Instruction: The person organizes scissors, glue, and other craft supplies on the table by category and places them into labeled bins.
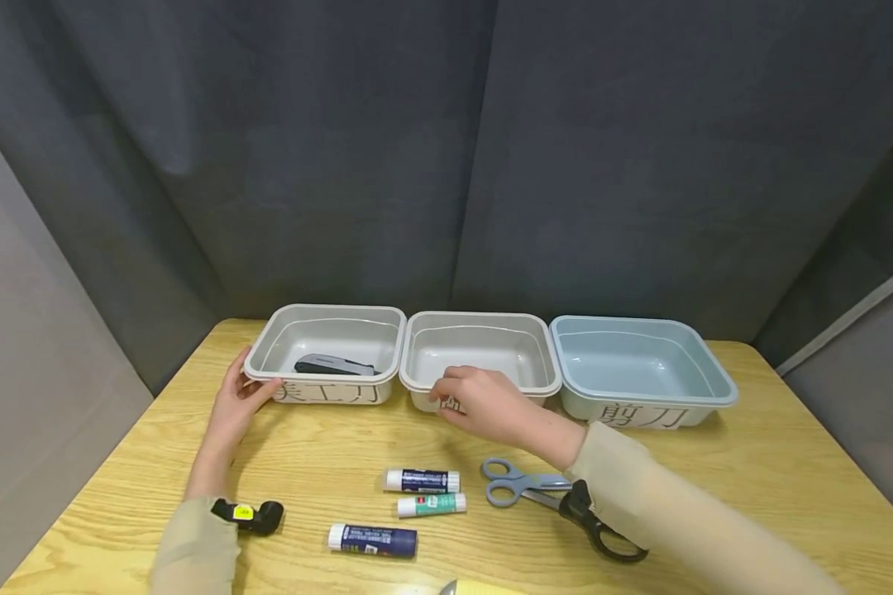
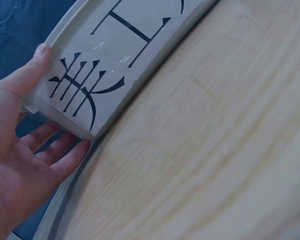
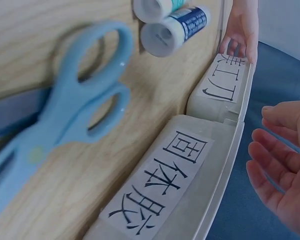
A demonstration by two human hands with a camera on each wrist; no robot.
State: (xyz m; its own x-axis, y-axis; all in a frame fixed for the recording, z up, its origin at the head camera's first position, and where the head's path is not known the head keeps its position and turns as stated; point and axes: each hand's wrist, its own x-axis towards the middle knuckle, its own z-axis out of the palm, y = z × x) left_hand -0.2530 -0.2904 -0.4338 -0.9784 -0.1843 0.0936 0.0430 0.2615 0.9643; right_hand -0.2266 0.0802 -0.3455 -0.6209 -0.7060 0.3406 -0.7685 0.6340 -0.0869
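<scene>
My left hand point(image 1: 236, 405) holds the front left corner of the left white bin point(image 1: 327, 309). In the left wrist view its thumb lies on the rim and its fingers bend round the bin's end. A grey and black utility knife point(image 1: 335, 364) lies inside that bin. Over the front rim of the middle white bin point(image 1: 484, 316) hovers my right hand point(image 1: 484, 401), fingers loosely bent and holding nothing in the right wrist view. That bin's label point(image 3: 157, 182) is partly hidden by the hand in the head view.
Right of the middle bin stands a blue bin point(image 1: 640, 376). Nearer are glue sticks: a blue one point(image 1: 422, 481), a green one point(image 1: 432, 505) and a larger blue one point(image 1: 372, 540). Blue-grey scissors point(image 1: 517, 481) lie against black-handled scissors point(image 1: 591, 525). A yellow item point(image 1: 484, 587) shows at the bottom edge.
</scene>
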